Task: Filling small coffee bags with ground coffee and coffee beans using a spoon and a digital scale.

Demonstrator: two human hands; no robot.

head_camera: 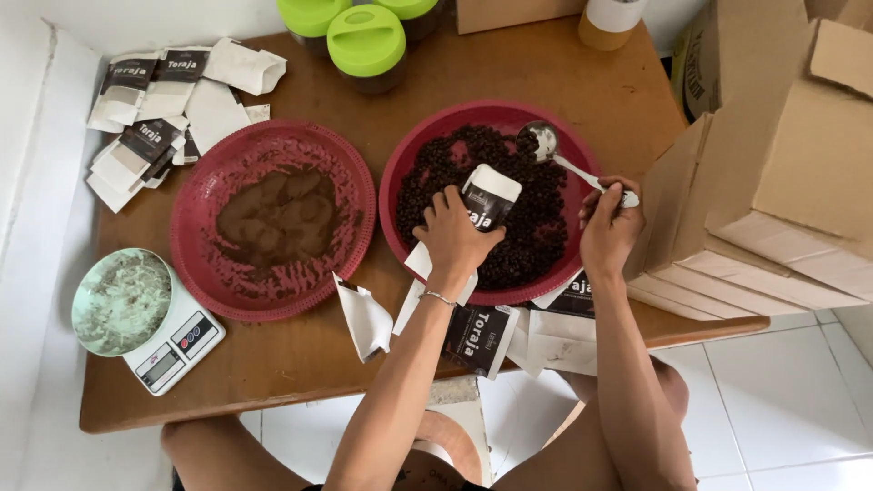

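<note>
Brown wooden surface pushed into a white corner, tiled floor underneath, cardboard boxes stacked on the right side. Two big red baskets take up most of it: the left basket has brown ground powder in it, the right basket is full of dark coffee beans. Kitchen scale with a pale green bowl sits at the near left, green-lidded jars at the far edge, and spare pouches piled far left.

Left hand has its fingers wrapped around a small black-and-white pouch, held over the beans. Right hand pinches the handle of a metal spoon, bowl of it resting on the beans.

My take for doing this well: keep the pouch mouth open and low over the basket, so stray beans drop back in, and go with modest scoops, not heaped ones.
</note>
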